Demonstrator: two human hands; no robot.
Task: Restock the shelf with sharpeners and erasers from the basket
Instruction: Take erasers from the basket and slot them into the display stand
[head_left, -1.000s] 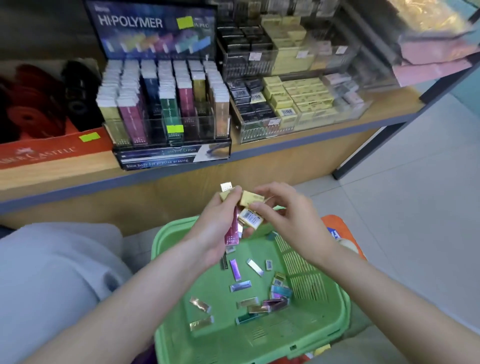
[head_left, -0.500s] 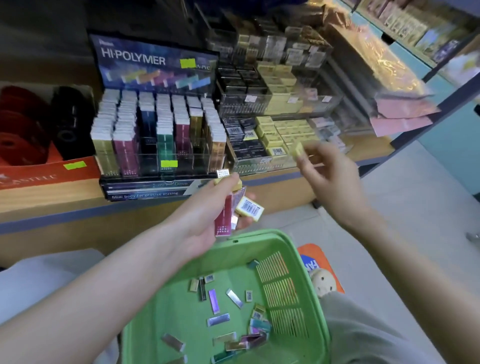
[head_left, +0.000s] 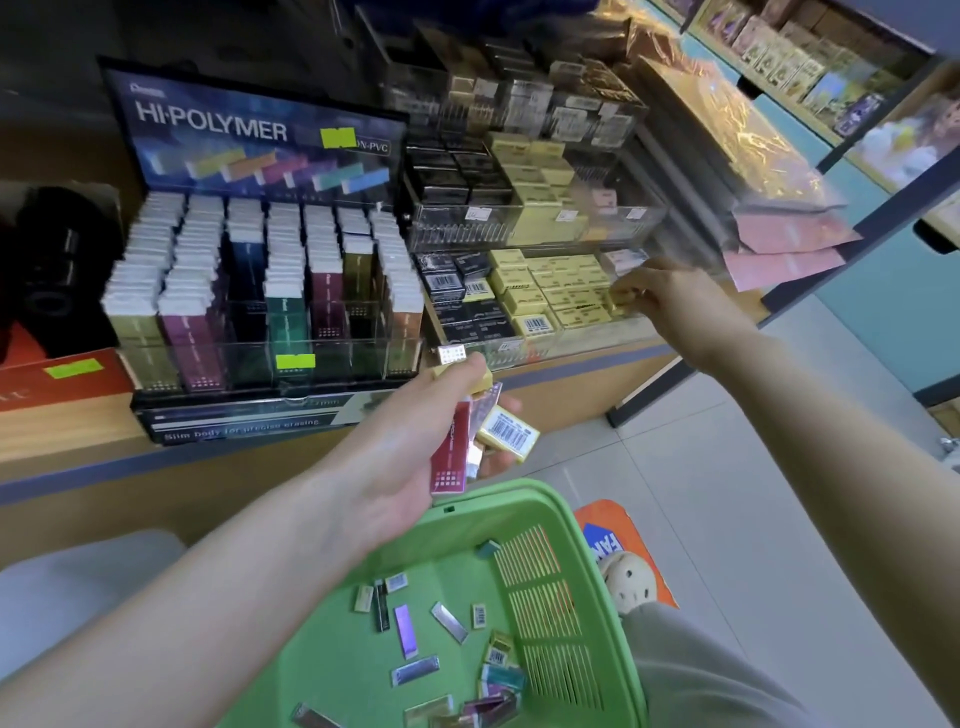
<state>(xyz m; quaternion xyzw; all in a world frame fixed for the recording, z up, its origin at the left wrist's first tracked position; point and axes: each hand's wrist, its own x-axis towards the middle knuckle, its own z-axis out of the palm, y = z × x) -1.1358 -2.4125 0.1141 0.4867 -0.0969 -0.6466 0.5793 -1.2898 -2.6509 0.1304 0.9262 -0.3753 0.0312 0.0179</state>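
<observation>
Fingers (head_left: 631, 291) of the right hand (head_left: 675, 299) pinch a yellow eraser (head_left: 621, 301) over the clear tray (head_left: 597, 339) of yellow erasers on the shelf (head_left: 62, 431), centre right of the frame. The left hand (head_left: 410, 457), mid-frame, has its fingers curled round a bundle: a maroon slim eraser (head_left: 450, 452) and a yellow barcoded eraser (head_left: 509, 434) among others. Below it, the green basket (head_left: 519, 493) in the lower centre holds loose erasers (head_left: 405, 631) scattered on its floor.
</observation>
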